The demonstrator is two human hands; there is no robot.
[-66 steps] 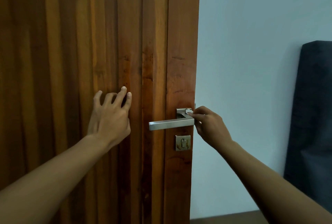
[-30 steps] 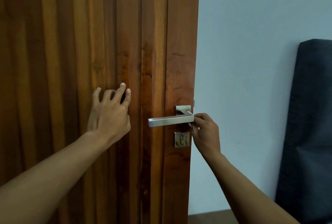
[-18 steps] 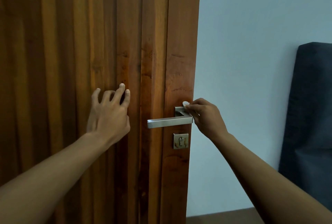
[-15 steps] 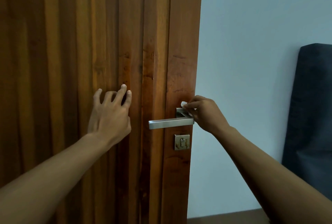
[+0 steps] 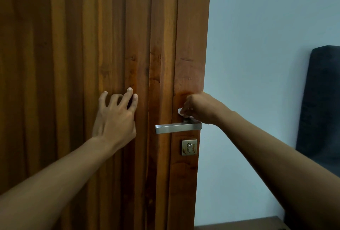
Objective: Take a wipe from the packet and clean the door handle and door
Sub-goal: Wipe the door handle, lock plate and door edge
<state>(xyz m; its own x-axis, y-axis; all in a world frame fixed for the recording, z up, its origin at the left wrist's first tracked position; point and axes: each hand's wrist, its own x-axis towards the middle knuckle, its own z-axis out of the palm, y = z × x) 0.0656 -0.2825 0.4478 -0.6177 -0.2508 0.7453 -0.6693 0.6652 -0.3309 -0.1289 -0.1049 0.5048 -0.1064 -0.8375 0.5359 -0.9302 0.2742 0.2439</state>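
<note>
Counting it all up first: one wooden door (image 5: 73, 45), one brushed-metal lever door handle (image 5: 174, 128), one white wipe (image 5: 181, 111), one square keyhole plate (image 5: 189, 147), and two bare hands. The handle's long axis runs pretty much level across the door. Its free end points to 9 o'clock, and its pivot end sits by the door's edge at 3 o'clock. The keyhole plate is straight down at 6 o'clock from that pivot end, close to it but not touching. The right hand (image 5: 200, 107) has its fingers bunched up around the wipe, so only a small scrap pokes out on the 9 o'clock side of the knuckles. That hand is at 12 o'clock from the handle's pivot end, just above it and up against the wood near the door's edge. I can't tell if the wipe itself is actually touching the metal or only the door. The left hand (image 5: 114, 119) holds nothing. Its fingers are spread and arched with the tips on the door planks, off at 9 o'clock from the handle and clear of it. At 3 o'clock past the door edge there's one pale blue wall (image 5: 257, 64), and one dark padded panel (image 5: 322, 110) stands upright at the far right.
</note>
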